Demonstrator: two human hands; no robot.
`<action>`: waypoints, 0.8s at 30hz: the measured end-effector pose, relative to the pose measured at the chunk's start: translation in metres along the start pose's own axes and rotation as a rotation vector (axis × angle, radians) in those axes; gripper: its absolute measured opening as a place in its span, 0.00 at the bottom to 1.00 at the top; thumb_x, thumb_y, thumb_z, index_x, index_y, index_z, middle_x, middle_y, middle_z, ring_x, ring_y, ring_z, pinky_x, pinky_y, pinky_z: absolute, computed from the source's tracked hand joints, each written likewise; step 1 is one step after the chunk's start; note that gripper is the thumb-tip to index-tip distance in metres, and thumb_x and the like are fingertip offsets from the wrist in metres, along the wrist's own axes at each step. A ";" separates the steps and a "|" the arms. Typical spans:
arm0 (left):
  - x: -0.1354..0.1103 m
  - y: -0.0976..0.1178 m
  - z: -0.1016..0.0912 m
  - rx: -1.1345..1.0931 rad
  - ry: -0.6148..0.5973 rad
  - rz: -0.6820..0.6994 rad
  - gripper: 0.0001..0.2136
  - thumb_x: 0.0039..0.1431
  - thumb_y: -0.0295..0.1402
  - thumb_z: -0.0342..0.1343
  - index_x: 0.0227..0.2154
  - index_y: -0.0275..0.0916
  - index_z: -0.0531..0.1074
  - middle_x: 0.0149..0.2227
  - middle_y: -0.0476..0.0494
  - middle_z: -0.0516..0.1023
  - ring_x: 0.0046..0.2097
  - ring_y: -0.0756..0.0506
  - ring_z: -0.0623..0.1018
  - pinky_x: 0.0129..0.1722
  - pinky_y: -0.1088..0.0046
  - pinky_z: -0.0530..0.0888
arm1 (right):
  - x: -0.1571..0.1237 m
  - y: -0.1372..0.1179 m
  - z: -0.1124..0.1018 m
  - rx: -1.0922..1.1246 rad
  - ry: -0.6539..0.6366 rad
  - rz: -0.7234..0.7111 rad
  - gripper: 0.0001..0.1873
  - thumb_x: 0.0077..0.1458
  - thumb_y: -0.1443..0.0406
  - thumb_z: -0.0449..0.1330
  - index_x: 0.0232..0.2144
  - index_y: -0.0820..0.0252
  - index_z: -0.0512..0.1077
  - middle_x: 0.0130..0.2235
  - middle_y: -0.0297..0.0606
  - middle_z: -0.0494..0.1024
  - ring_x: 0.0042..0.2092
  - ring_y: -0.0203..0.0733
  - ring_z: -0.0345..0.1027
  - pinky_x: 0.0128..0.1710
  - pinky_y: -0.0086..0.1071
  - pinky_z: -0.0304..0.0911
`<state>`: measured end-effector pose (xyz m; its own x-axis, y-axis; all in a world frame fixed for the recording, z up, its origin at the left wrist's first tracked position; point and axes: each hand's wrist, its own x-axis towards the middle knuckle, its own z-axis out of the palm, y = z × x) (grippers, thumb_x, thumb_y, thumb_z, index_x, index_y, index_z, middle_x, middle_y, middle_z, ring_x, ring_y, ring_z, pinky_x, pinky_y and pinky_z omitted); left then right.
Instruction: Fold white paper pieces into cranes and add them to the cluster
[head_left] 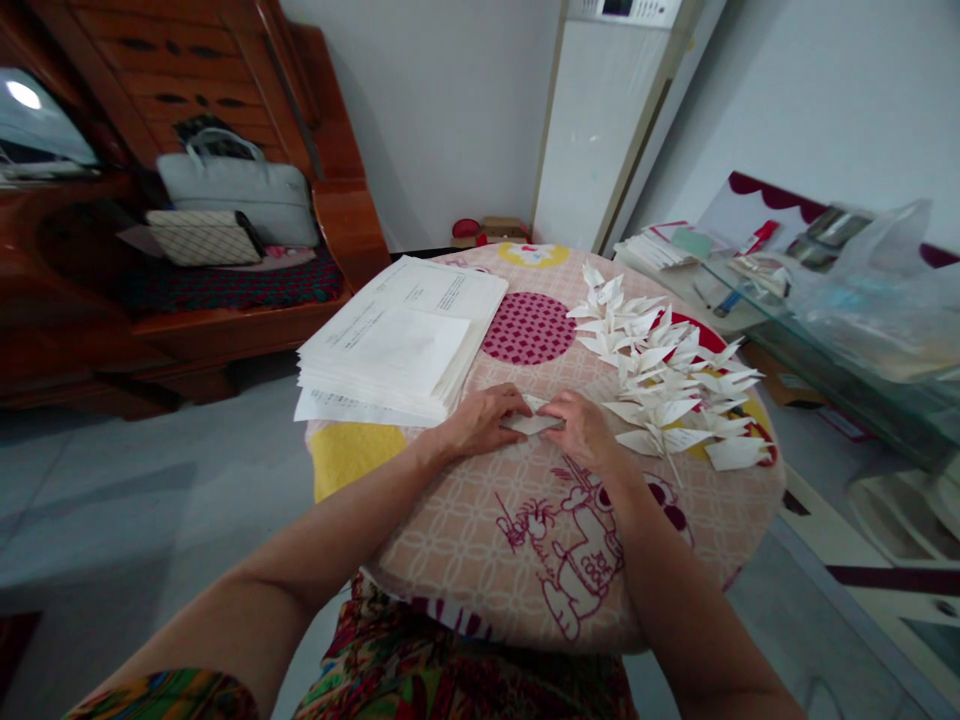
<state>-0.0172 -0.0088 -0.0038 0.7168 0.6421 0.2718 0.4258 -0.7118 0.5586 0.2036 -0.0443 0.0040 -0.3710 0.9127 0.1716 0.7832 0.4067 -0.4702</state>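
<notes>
My left hand (486, 418) and my right hand (581, 428) meet over a small folded piece of white paper (531, 423) on the round table's patterned cloth (487, 540). Both hands have fingers curled and pressed on the paper, one at each end. A thick stack of white sheets (405, 340) lies just beyond my left hand. Several folded white paper cranes (664, 370) are spread out to the right of my right hand.
A dark wooden bench (187, 290) with a grey bag (240, 190) stands at the left. A tall white appliance (600, 120) is behind the table. A glass-topped table (825, 310) with papers and a plastic bag is at the right.
</notes>
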 end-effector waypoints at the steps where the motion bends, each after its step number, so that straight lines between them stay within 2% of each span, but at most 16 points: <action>1: 0.000 0.002 0.002 0.013 -0.001 -0.001 0.12 0.56 0.31 0.64 0.43 0.36 0.78 0.42 0.41 0.76 0.45 0.44 0.76 0.43 0.71 0.72 | 0.000 -0.001 0.000 -0.021 -0.009 -0.001 0.12 0.51 0.72 0.68 0.40 0.59 0.81 0.40 0.42 0.77 0.43 0.45 0.72 0.45 0.36 0.65; 6: 0.000 0.004 0.003 0.071 -0.009 -0.004 0.09 0.59 0.30 0.63 0.42 0.37 0.78 0.42 0.41 0.77 0.45 0.44 0.77 0.44 0.71 0.72 | 0.000 -0.002 0.001 -0.088 -0.050 -0.019 0.09 0.53 0.71 0.68 0.39 0.60 0.81 0.39 0.42 0.76 0.43 0.45 0.70 0.44 0.36 0.64; 11: -0.003 0.002 0.004 0.133 0.000 0.050 0.07 0.63 0.32 0.59 0.41 0.38 0.78 0.41 0.42 0.78 0.45 0.44 0.77 0.44 0.71 0.72 | -0.001 -0.003 -0.001 -0.126 -0.071 -0.036 0.07 0.56 0.71 0.66 0.38 0.59 0.81 0.40 0.42 0.76 0.43 0.44 0.70 0.44 0.35 0.64; 18: -0.007 -0.001 0.009 0.320 0.023 0.209 0.11 0.69 0.35 0.51 0.39 0.38 0.78 0.37 0.42 0.79 0.40 0.46 0.77 0.40 0.72 0.70 | -0.002 -0.005 -0.002 -0.142 -0.099 -0.059 0.07 0.58 0.70 0.64 0.39 0.59 0.81 0.42 0.43 0.76 0.45 0.45 0.70 0.46 0.36 0.63; 24: -0.008 0.004 0.010 0.416 0.023 0.187 0.13 0.70 0.34 0.49 0.37 0.37 0.78 0.35 0.42 0.78 0.39 0.47 0.76 0.38 0.72 0.70 | -0.003 0.000 0.004 -0.145 -0.059 -0.079 0.07 0.60 0.68 0.63 0.38 0.58 0.82 0.40 0.41 0.76 0.42 0.43 0.69 0.43 0.34 0.62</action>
<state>-0.0156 -0.0195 -0.0114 0.7918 0.4949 0.3579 0.4797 -0.8666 0.1371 0.2026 -0.0469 0.0000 -0.4599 0.8752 0.1498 0.8126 0.4828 -0.3265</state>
